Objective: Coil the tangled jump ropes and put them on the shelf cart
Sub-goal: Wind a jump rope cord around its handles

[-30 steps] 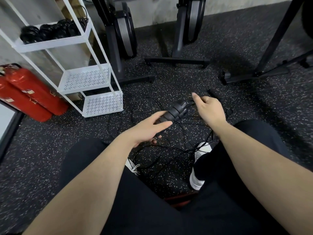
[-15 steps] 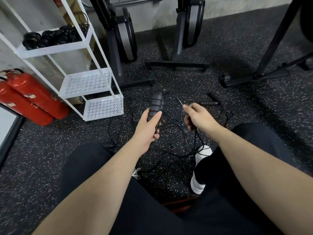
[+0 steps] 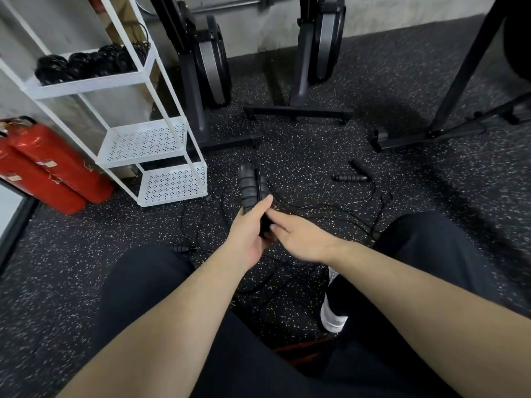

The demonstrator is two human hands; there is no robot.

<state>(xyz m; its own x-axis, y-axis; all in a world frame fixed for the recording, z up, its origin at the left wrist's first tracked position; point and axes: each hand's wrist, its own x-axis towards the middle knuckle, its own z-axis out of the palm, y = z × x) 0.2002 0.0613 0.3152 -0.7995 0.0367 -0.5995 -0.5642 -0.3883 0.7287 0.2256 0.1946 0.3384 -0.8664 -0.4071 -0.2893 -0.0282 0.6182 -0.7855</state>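
You had black jump-rope handles [image 3: 249,188], a white shelf cart [image 3: 161,81] with perforated shelves, red extinguishers [image 3: 54,165] at left, and a black white-speckled floor [image 3: 301,156].

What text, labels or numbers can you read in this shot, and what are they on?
No text reads clearly.
Small tags on the two red cylindrical fire extinguishers: print too small and blurred to read.
Black ribbed jump rope handles gripped in the left hand: no visible marking.
White perforated metal shelf cart: no label visible.
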